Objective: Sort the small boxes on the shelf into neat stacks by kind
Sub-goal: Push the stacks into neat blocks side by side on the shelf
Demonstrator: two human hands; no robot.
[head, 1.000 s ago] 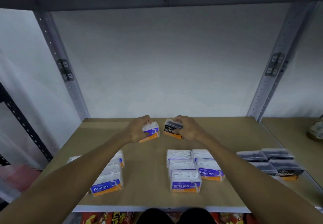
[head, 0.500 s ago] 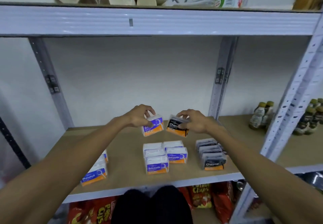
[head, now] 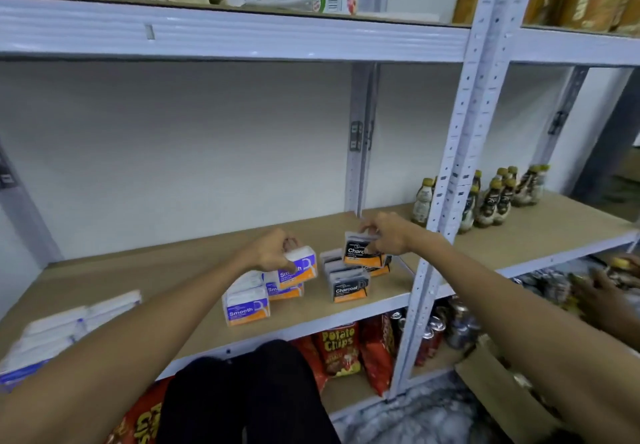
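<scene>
My left hand (head: 273, 251) grips a purple-and-orange Smooth box (head: 298, 268), fingers over its top, thumb on the label face. Box held tilted, just above the Smooth stack (head: 258, 296) that sits directly below and toward me from that hand. Nearest box of the stack faces me, label readable.

My right hand (head: 388, 235) pinches a black Charcoal box (head: 358, 251) from above, fingertips along its top edge. Box upright, label toward me, held over the far end of the Charcoal stack (head: 348, 282), which lies below and just inside that hand. Cannot tell if the held box touches the ones under it.

Both hands well apart from the pale boxes (head: 65, 332) at far left, beside my left forearm; labels there too blurred to read.

All stacks rest on the wooden shelf board (head: 166, 270). Beyond my right hand, past the white upright (head: 450, 180), stand small bottles (head: 495, 201). Below my arms: chip bags (head: 341, 348) and cans (head: 429, 334) on the lower level.
</scene>
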